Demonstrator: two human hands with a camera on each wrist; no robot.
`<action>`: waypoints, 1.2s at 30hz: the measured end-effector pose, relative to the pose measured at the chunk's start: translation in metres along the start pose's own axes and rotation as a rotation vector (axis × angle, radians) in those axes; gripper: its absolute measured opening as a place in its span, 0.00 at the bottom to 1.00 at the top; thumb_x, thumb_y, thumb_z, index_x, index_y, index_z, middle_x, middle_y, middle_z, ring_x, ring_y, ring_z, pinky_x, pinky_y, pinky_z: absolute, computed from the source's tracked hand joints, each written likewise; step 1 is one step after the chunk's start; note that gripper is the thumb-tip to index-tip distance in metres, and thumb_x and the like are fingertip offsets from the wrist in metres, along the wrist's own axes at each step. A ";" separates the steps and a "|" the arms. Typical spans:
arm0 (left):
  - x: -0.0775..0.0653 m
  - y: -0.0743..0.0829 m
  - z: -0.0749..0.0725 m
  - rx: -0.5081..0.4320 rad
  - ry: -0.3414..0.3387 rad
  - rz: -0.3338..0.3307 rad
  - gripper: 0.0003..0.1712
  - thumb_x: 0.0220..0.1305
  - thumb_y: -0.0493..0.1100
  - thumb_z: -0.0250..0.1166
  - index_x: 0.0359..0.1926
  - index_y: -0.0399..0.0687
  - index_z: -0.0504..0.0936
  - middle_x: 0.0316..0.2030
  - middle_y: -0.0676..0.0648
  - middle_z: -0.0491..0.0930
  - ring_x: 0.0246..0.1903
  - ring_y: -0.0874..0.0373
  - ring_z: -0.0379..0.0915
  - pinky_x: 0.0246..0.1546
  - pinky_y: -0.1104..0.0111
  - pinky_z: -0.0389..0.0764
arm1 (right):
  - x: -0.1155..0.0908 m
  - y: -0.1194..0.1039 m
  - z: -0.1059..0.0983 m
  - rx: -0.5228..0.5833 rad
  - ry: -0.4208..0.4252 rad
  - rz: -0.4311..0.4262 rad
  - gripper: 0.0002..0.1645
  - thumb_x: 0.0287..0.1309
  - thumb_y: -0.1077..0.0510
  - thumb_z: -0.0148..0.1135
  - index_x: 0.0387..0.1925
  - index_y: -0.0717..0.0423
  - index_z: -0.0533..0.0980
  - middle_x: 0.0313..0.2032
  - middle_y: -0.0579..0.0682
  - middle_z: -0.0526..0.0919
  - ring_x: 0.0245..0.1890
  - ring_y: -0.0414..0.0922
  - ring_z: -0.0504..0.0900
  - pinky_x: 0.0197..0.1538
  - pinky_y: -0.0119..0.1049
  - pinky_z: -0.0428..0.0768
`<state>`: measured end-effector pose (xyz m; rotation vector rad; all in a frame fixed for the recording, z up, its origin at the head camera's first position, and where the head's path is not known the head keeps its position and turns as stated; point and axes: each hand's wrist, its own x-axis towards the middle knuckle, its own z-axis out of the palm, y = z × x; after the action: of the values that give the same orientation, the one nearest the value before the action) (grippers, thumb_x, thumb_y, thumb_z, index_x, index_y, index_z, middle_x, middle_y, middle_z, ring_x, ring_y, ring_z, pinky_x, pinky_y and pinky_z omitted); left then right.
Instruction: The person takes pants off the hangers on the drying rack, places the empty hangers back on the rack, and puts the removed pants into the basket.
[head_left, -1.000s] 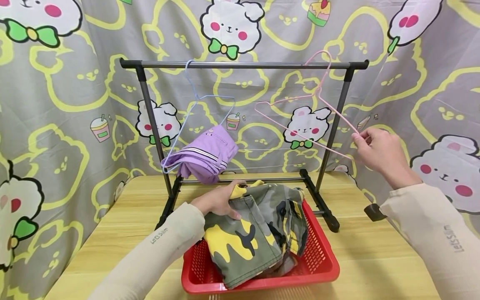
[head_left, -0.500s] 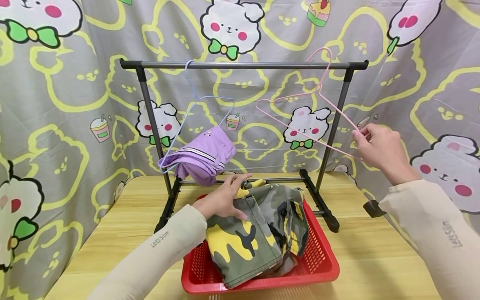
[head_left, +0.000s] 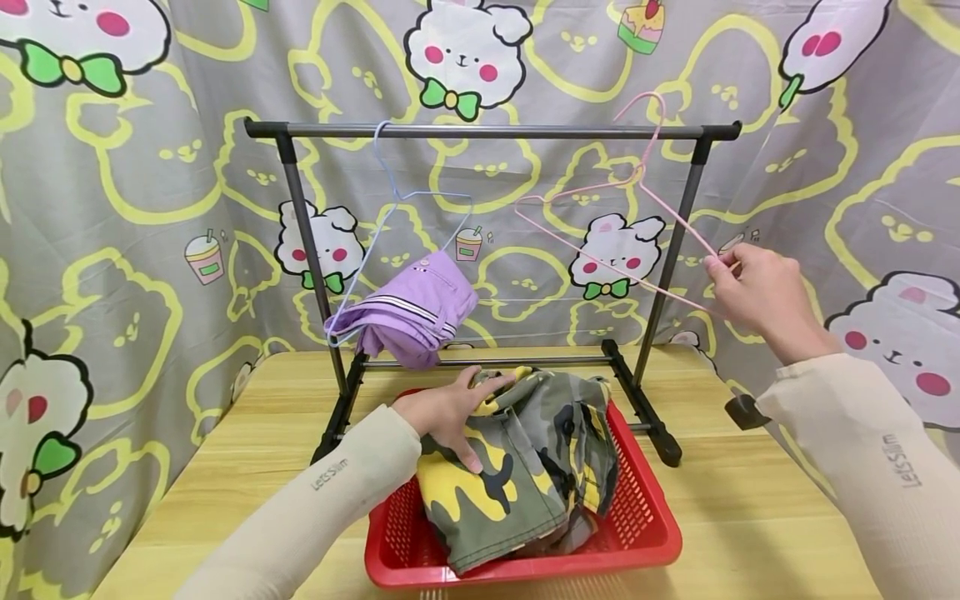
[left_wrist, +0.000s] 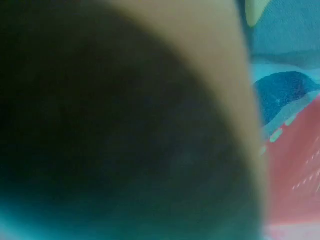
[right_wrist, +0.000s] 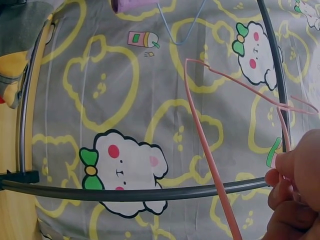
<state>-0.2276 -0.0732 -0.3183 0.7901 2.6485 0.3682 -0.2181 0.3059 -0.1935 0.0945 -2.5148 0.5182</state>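
Note:
My right hand (head_left: 768,304) pinches one sloping arm of a bare pink clothes hanger (head_left: 611,271); its hook rises above the rack's rail, on the right. In the right wrist view, that hand (right_wrist: 295,192) has thumb and fingers closed on the hanger (right_wrist: 205,145). My left hand (head_left: 450,417) lies over a folded camouflage garment (head_left: 517,492) in green, grey, black and yellow, thumb and fingers spread. The garment fills a red plastic basket (head_left: 660,533). The left wrist view is mostly blocked by a dark blur, with a strip of garment (left_wrist: 285,40) and basket (left_wrist: 295,185) at its right.
A grey metal clothes rack (head_left: 510,131) with black feet stands behind the basket on the wooden table (head_left: 735,500). From its left side a blue hanger (head_left: 386,218) hangs tilted, carrying folded purple pants (head_left: 420,304). A patterned curtain (head_left: 517,287) closes off the back and sides.
My left hand has let go of the garment's upper edge, and its fingers have spread and settled a little further right. The pink hanger has risen slightly in my right hand.

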 end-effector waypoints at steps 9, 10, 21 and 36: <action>0.005 0.005 0.007 0.107 -0.048 -0.092 0.78 0.32 0.53 0.83 0.74 0.81 0.35 0.75 0.45 0.30 0.36 0.56 0.76 0.30 0.67 0.76 | 0.004 -0.002 0.001 0.011 -0.008 0.006 0.26 0.71 0.44 0.45 0.35 0.63 0.74 0.24 0.57 0.75 0.31 0.58 0.71 0.27 0.45 0.64; 0.005 0.005 0.008 0.121 -0.048 -0.098 0.78 0.32 0.54 0.83 0.74 0.81 0.35 0.75 0.45 0.31 0.34 0.57 0.75 0.28 0.67 0.76 | 0.004 -0.003 0.001 0.012 -0.012 0.011 0.26 0.71 0.44 0.45 0.35 0.64 0.74 0.24 0.57 0.75 0.30 0.58 0.70 0.26 0.45 0.64; 0.016 0.013 0.010 0.105 0.016 -0.077 0.75 0.36 0.59 0.80 0.74 0.79 0.33 0.75 0.42 0.28 0.63 0.38 0.62 0.45 0.56 0.78 | 0.009 -0.005 0.003 0.016 -0.029 0.018 0.27 0.71 0.43 0.44 0.37 0.64 0.76 0.27 0.58 0.76 0.29 0.57 0.71 0.23 0.44 0.65; 0.037 0.036 0.006 0.171 0.066 -0.001 0.66 0.40 0.65 0.77 0.74 0.81 0.42 0.76 0.46 0.32 0.72 0.37 0.37 0.58 0.34 0.59 | 0.009 -0.006 0.004 0.022 -0.039 0.034 0.26 0.71 0.44 0.45 0.37 0.64 0.75 0.28 0.59 0.76 0.31 0.57 0.71 0.24 0.44 0.65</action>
<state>-0.2370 -0.0226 -0.3213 0.8414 2.7696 0.1715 -0.2265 0.2987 -0.1897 0.0707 -2.5526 0.5633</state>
